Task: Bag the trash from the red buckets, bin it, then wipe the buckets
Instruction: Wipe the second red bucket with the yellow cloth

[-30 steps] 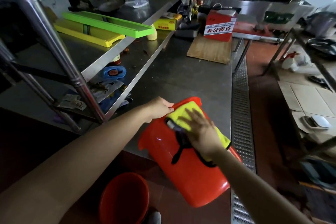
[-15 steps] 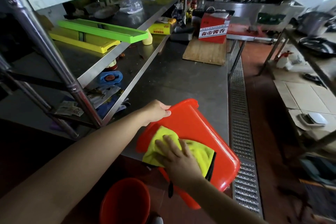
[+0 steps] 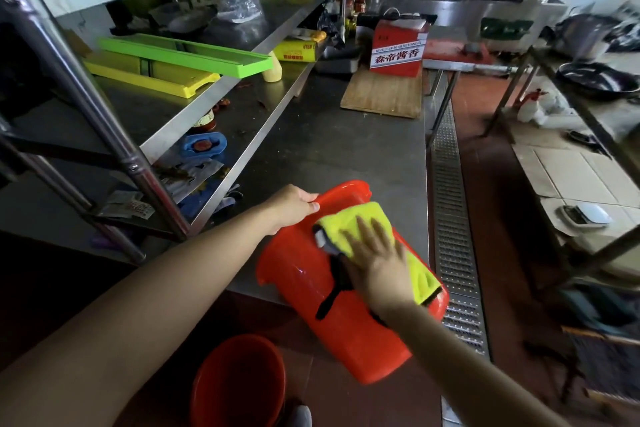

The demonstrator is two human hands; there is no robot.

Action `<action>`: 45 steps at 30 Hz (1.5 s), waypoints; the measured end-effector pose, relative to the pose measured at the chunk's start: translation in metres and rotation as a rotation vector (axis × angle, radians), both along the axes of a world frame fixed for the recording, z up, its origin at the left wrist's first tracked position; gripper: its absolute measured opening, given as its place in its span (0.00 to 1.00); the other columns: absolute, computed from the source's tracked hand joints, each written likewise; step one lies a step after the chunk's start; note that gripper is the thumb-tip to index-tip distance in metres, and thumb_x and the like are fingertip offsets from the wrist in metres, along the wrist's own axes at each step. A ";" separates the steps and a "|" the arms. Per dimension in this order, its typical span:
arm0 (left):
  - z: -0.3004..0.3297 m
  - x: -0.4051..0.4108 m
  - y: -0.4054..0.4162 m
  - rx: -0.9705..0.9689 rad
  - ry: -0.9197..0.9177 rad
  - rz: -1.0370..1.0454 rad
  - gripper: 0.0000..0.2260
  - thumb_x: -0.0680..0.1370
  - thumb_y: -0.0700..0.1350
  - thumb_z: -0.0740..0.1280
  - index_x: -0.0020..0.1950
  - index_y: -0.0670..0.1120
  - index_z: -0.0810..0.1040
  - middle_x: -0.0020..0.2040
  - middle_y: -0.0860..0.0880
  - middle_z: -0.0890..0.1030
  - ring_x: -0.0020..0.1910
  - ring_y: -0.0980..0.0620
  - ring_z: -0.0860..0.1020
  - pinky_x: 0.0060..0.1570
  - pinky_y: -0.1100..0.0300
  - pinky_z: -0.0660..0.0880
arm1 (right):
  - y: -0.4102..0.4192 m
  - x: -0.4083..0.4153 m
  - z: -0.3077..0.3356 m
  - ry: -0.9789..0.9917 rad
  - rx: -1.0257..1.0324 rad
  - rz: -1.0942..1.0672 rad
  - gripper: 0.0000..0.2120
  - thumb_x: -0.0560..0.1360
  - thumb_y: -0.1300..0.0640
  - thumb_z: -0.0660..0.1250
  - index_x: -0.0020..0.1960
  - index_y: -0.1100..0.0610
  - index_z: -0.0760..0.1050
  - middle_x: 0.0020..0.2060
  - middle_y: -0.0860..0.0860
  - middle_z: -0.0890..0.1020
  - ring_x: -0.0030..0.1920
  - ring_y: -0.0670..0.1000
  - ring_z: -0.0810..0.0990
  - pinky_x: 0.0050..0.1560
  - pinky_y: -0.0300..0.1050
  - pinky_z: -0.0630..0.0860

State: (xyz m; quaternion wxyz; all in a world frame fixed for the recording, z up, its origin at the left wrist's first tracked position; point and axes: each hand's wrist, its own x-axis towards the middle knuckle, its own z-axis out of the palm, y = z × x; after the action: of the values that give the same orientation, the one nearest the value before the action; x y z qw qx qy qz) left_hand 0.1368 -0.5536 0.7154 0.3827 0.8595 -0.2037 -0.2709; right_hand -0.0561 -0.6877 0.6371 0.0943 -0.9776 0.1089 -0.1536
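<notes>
A red bucket point(image 3: 349, 333) lies tilted on its side over the front edge of the steel counter point(image 3: 332, 146), its bottom toward me. My left hand point(image 3: 292, 206) grips its rim at the far left. My right hand point(image 3: 379, 255) presses a yellow cloth point(image 3: 353, 222) with a black edge flat against the bucket's upper side, fingers spread. A second red bucket point(image 3: 239, 381) stands upright on the floor below, near my foot.
Steel shelves on the left hold green point(image 3: 187, 55) and yellow trays and yellow boxes. A wooden board point(image 3: 382, 95) and a red carton point(image 3: 398, 48) sit farther back on the counter. A floor drain grate point(image 3: 453, 229) runs along the counter's right side.
My right hand slid the yellow cloth from the bucket's near left part up toward the rim. The bucket rolled, its side facing me now rather than its flat face.
</notes>
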 end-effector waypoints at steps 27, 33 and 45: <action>-0.004 0.000 0.007 -0.010 0.095 0.000 0.20 0.80 0.44 0.67 0.72 0.48 0.72 0.68 0.46 0.75 0.64 0.51 0.75 0.66 0.55 0.70 | 0.015 -0.045 -0.008 0.045 -0.156 0.235 0.26 0.77 0.43 0.66 0.74 0.39 0.68 0.80 0.46 0.59 0.79 0.55 0.58 0.69 0.65 0.66; -0.002 -0.004 0.001 0.022 0.039 0.023 0.20 0.80 0.47 0.66 0.72 0.51 0.71 0.70 0.49 0.74 0.68 0.48 0.72 0.68 0.49 0.69 | -0.066 -0.029 0.008 0.114 0.552 -0.251 0.26 0.80 0.39 0.61 0.75 0.45 0.68 0.75 0.48 0.69 0.75 0.55 0.66 0.70 0.60 0.67; -0.003 -0.003 0.003 -0.008 0.106 0.050 0.19 0.80 0.46 0.67 0.71 0.52 0.72 0.66 0.49 0.78 0.61 0.50 0.77 0.63 0.51 0.74 | -0.014 -0.087 -0.030 -0.006 -0.113 0.267 0.27 0.78 0.44 0.66 0.76 0.40 0.65 0.80 0.47 0.58 0.79 0.55 0.57 0.69 0.63 0.66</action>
State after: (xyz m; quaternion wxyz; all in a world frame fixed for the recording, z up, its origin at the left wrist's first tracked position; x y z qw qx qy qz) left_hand 0.1339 -0.5501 0.7122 0.4031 0.8472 -0.1626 -0.3056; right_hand -0.1432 -0.7014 0.6073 0.0590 -0.9867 -0.0311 -0.1485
